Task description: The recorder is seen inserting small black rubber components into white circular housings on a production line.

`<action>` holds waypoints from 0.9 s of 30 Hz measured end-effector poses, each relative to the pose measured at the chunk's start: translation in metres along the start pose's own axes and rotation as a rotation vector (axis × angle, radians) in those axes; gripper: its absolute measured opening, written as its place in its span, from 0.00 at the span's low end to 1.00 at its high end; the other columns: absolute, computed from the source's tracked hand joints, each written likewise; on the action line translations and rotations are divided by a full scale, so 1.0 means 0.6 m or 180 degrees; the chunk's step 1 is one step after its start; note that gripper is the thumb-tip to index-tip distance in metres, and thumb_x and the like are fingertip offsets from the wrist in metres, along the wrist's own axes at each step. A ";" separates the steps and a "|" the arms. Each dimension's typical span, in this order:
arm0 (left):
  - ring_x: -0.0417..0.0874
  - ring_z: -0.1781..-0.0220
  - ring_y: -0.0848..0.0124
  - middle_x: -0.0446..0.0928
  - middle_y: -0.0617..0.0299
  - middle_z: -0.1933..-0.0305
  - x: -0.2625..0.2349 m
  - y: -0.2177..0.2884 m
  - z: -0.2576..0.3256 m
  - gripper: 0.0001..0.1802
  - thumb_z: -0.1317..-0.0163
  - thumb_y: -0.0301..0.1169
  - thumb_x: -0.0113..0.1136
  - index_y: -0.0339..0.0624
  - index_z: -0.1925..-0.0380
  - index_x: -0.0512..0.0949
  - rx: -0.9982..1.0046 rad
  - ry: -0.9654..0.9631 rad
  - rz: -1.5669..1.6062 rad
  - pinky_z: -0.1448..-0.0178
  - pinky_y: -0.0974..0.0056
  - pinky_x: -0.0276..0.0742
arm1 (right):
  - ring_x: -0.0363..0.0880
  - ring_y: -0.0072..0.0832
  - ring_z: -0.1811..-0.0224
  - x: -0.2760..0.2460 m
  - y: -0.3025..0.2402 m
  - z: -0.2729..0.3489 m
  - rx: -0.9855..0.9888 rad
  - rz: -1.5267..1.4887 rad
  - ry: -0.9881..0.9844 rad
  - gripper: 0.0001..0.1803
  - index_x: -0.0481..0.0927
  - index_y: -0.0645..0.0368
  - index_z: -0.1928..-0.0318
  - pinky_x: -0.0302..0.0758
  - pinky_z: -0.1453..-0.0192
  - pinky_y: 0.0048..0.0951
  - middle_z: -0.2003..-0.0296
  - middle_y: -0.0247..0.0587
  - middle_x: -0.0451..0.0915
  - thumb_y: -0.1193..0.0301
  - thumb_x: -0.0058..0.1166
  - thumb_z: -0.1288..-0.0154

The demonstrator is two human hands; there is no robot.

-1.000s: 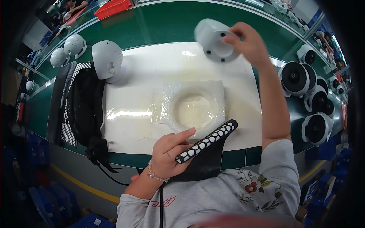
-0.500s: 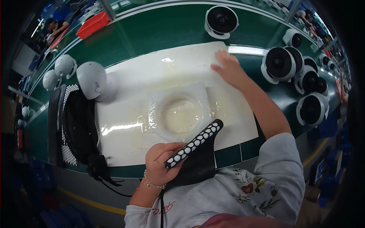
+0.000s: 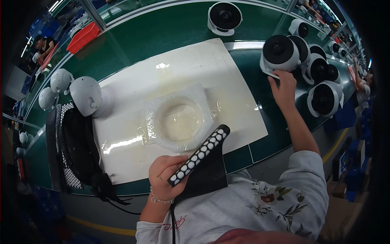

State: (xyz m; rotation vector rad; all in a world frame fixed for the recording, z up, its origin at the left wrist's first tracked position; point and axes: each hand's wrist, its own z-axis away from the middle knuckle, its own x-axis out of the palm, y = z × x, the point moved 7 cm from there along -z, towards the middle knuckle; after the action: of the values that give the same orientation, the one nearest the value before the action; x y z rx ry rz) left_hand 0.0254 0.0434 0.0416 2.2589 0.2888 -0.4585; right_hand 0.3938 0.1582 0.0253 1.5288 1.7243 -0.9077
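Observation:
My left hand (image 3: 164,175) is closed around a black strip with rows of white round dots (image 3: 198,156). A dark flat sheet (image 3: 207,179) hangs below that strip, in front of my body. My right hand (image 3: 285,90) reaches out to the right, its fingers curled at the base rim of a small white fan with a round black front (image 3: 280,49). That fan stands on the green bench at the edge of a group of similar ones. Between my hands lies a square, translucent foam ring (image 3: 152,126) on a white board (image 3: 122,97), with clear tape across it.
Several more black-fronted fans (image 3: 323,99) stand at right, and one fan (image 3: 225,17) at the back. At left are white rounded housings (image 3: 86,95) and a black mesh bundle (image 3: 81,146). A red tray (image 3: 83,38) lies behind; people work farther off.
My right hand has left the board's far right corner and moved right to the fan's base. The left hand keeps hold of the dotted strip. The whole view has shifted slightly.

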 end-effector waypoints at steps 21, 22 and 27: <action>0.78 0.74 0.66 0.78 0.55 0.71 -0.013 -0.012 0.020 0.12 0.63 0.18 0.63 0.36 0.75 0.75 -0.0419 0.0217 0.0839 0.69 0.68 0.72 | 0.72 0.29 0.54 -0.045 -0.402 -0.068 -0.0684 -0.4049 -0.1745 0.20 0.71 0.58 0.51 0.68 0.49 0.28 0.57 0.44 0.74 0.60 0.50 0.39; 0.77 0.73 0.71 0.77 0.58 0.73 -0.023 -0.016 0.021 0.10 0.59 0.19 0.63 0.35 0.73 0.75 -0.0659 0.0635 0.1095 0.68 0.70 0.71 | 0.72 0.29 0.54 -0.049 -0.390 -0.058 -0.0699 -0.4055 -0.1746 0.20 0.71 0.58 0.51 0.68 0.49 0.28 0.57 0.44 0.74 0.60 0.50 0.39; 0.73 0.67 0.78 0.73 0.61 0.66 -0.038 -0.045 0.055 0.16 0.54 0.18 0.61 0.33 0.63 0.72 -0.1223 0.1673 0.2098 0.64 0.74 0.69 | 0.72 0.37 0.58 -0.157 -0.363 -0.010 -0.2396 -0.3657 0.0113 0.24 0.73 0.58 0.55 0.68 0.52 0.33 0.57 0.40 0.72 0.56 0.57 0.46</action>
State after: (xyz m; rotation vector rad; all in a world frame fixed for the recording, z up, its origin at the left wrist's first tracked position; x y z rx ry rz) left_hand -0.0124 0.0349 0.0123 1.9088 -0.1115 0.5015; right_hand 0.1874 0.0950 0.1235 -0.0152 2.5562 -0.5488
